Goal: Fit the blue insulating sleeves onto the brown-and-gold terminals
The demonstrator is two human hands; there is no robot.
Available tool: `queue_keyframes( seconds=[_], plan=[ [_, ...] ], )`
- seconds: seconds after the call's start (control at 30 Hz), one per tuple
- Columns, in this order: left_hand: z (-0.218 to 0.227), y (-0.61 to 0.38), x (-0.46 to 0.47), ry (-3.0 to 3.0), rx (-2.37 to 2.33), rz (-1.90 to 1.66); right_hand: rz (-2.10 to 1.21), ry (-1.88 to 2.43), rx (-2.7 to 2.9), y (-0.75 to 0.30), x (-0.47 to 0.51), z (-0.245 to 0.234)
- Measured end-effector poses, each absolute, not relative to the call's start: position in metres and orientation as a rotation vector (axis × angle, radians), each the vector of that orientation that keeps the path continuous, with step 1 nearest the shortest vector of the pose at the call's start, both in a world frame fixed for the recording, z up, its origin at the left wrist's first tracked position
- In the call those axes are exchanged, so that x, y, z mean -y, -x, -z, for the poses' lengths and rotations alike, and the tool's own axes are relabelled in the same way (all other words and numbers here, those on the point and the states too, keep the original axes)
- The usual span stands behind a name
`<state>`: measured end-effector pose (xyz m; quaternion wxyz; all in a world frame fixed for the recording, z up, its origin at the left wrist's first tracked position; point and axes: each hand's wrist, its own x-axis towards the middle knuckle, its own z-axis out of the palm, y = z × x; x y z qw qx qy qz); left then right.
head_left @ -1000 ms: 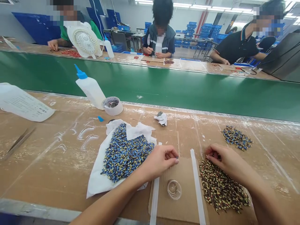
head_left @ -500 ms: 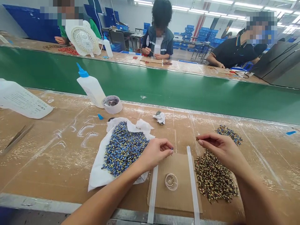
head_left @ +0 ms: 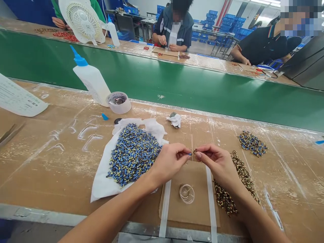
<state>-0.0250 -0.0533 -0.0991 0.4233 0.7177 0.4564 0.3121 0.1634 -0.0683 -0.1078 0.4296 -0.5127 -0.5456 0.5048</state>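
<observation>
My left hand point(head_left: 174, 157) pinches a small blue piece point(head_left: 189, 154) between thumb and fingertips. Close beside it, my right hand point(head_left: 214, 157) pinches a small dark-and-yellow piece point(head_left: 194, 152); whether the two pieces touch is too small to tell. Below the hands a small clear cup point(head_left: 187, 194) with a thin stick in it stands on a cardboard sheet point(head_left: 187, 216) taped at both sides. Left of it, blue-and-yellow pieces point(head_left: 134, 152) are heaped on white paper point(head_left: 101, 189). A pile of dark-and-cream curved pieces point(head_left: 243, 168) lies partly behind my right hand and forearm.
A smaller pile of mixed blue and dark pieces point(head_left: 252, 143) lies at the right. Behind the heap stand a blue-tipped squeeze bottle point(head_left: 91, 81) and a tape roll point(head_left: 118, 103). Crumpled tissue point(head_left: 174, 120) lies farther back. Beyond the green belt point(head_left: 141, 79), several people sit working.
My right hand has moved left from above the dark pile, carrying its piece close to the left hand's. The head view has tilted down slightly.
</observation>
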Motion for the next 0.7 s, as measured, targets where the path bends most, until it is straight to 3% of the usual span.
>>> queue_keyframes(
  seconds=[0.7],
  plan=[
    [0.1042,0.0269,0.0524,-2.003,-1.043,-0.921,-1.265,1.191,1.368,-0.1574,0.0731,0.1089]
  ],
)
